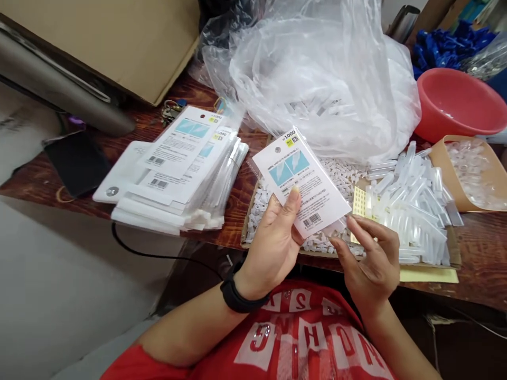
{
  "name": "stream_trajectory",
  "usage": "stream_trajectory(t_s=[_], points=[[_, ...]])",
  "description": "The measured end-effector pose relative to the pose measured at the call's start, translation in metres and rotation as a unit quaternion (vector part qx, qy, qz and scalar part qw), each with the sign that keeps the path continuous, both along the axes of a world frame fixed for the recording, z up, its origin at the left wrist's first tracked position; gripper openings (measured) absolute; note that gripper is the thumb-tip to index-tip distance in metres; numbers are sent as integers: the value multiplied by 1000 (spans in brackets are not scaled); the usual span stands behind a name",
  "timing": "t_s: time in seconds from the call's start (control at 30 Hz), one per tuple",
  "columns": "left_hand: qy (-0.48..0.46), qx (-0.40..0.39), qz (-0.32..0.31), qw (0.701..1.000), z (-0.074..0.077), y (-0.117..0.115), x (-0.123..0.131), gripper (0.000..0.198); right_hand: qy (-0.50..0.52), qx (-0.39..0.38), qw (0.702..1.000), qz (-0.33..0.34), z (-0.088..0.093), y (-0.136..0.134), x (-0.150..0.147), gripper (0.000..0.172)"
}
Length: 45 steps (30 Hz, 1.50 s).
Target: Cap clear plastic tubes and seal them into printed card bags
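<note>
My left hand (277, 248) is closed on a printed package card (307, 184), with the thumb on its face. The card is white with two blue pictures, small print, a barcode and a 1,000 mark, and seems to be in a clear sleeve. By its lower right corner is my right hand (372, 258), thumb and index fingertip apart, the index at or touching the corner. A bit of clear plastic shows near those fingertips. Below the card lies a shallow cardboard tray (247, 237) of small white plastic pieces (261, 203). Clear plastic tubes (415, 206) are heaped at its right.
On the left lies a stack of sleeved cards (186, 142), with keys (171, 112) behind. A large clear bag (317, 68) stands at the back. To the right are a red bowl (455, 105) and a tan container (443, 158) of clear pieces. A yellow sticker sheet (359, 200) lies on the tray.
</note>
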<state>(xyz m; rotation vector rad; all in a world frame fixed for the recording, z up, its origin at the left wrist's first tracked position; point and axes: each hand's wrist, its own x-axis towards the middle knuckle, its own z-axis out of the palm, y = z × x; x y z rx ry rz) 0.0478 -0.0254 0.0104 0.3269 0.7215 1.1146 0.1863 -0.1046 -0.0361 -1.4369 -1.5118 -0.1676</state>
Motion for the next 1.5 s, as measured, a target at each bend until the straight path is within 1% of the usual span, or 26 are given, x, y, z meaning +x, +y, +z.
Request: stream_trajectory(t_s=[0.07,0.17,0.3,0.37,0.5,0.6,0.67,0.83,0.93,1.1,1.2,1.33,1.4,1.5], points=[[-3,-24,-1,1000,0,-1,1,39,-26,16,999,-18,-3,1,3,58],[-4,-47,5,999,-3,-4,4,34,-27,5,1000,-14,-8,0,2,49],[-2,-61,1,998,-4,-5,8,30,-30,0,999,-15,-15,-4,-2,56],[-4,-62,-1,998,-4,-7,11,31,-34,2,999,-19,-18,-5,-2,55],[-16,-58,-5,998,-6,-14,17,39,-37,-1,999,-21,-20,0,-1,41],[-27,-46,-11,998,-10,-21,22,45,-40,-22,999,-18,-20,6,-2,27],[-30,-49,-21,998,-13,-23,23,46,-40,-37,998,-11,-20,8,-2,22],[-27,-71,-33,997,-15,-22,20,43,-33,-15,999,-31,-22,6,-1,26],[-24,-62,-28,997,-14,-23,21,45,-34,-10,999,-33,-21,5,-1,20],[-11,-55,-29,998,-16,-32,28,40,-33,-22,998,-38,-18,10,-1,12],[2,-60,-23,998,-18,-35,32,38,-28,-32,998,-42,-19,13,-1,17],[8,-51,-21,998,-19,-38,34,43,-23,-32,998,-50,-19,17,-1,27],[8,-42,-24,999,-19,-38,34,44,-23,-29,998,-51,-18,19,-1,29],[9,-36,-22,999,-18,-36,33,40,-21,-25,999,-43,-18,19,-2,28]])
